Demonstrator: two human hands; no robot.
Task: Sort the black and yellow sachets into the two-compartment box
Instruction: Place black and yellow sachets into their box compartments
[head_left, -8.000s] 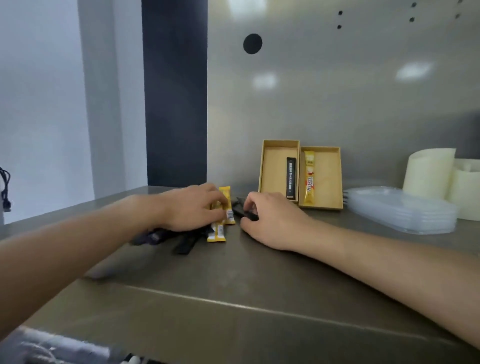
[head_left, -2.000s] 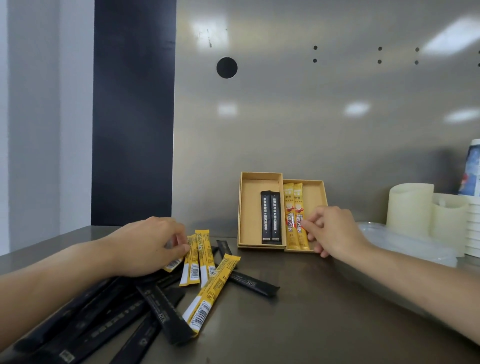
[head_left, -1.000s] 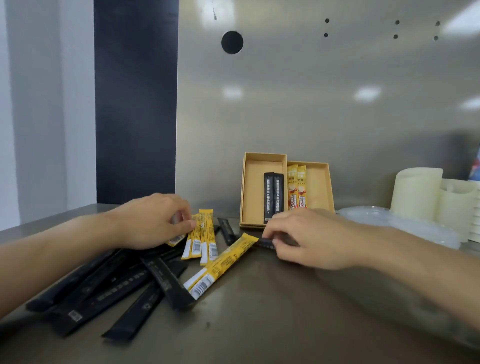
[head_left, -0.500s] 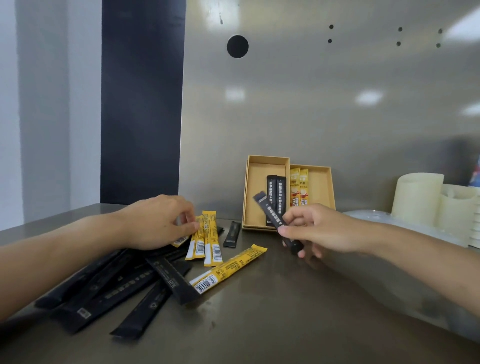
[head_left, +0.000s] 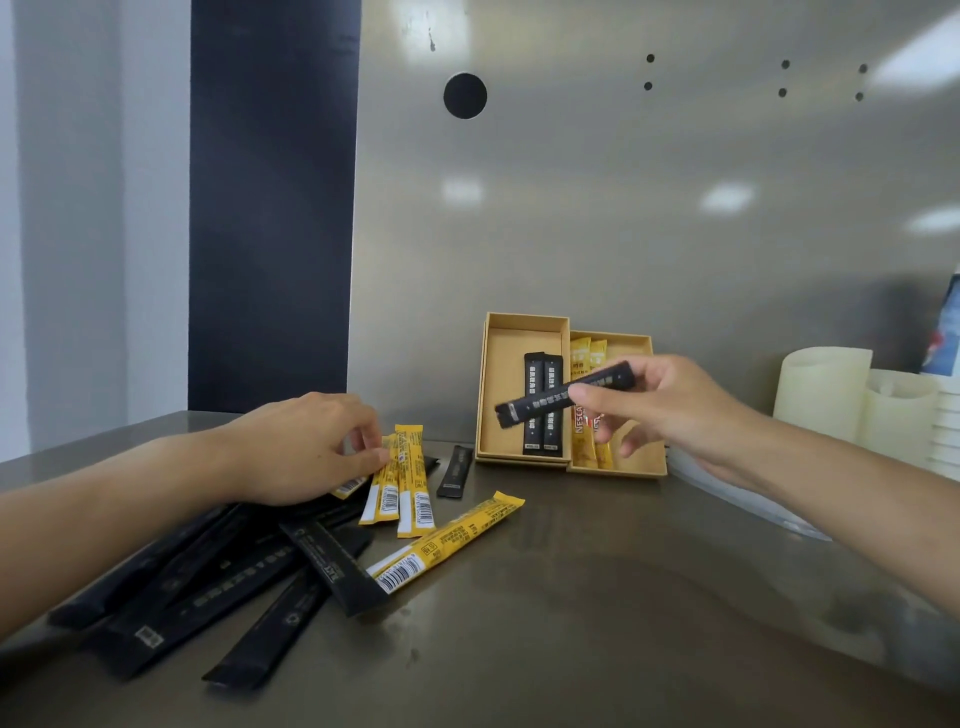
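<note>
The black sachet (head_left: 566, 395) is held in the air by the right hand (head_left: 660, 410), pinched near its right end between thumb and fingers, so this hand is closed on it. In the head view, the only one given, the sachet is seen tilted, its free end pointing left and down, in front of the two-compartment box (head_left: 519, 332) and not yet inside it. It is probably held by one end so that it can be laid flat beside the two black sachets (head_left: 543, 439) already placed in the left compartment. Two yellow sachets (head_left: 582, 358) are placed in the right compartment, so each colour is kept on its own side. The left hand (head_left: 306, 447) is laid on the loose heap on the worktop (head_left: 597, 623), its fingertips on the upper ends of a group of yellow sachets (head_left: 400, 483); whether they are gripped or only touched cannot be told. It is judged that the next piece is being chosen there. Many black sachets (head_left: 218, 587) are spread under and below this hand, with one yellow sachet (head_left: 447, 540) across them, so most of the sorting is not yet done.
</note>
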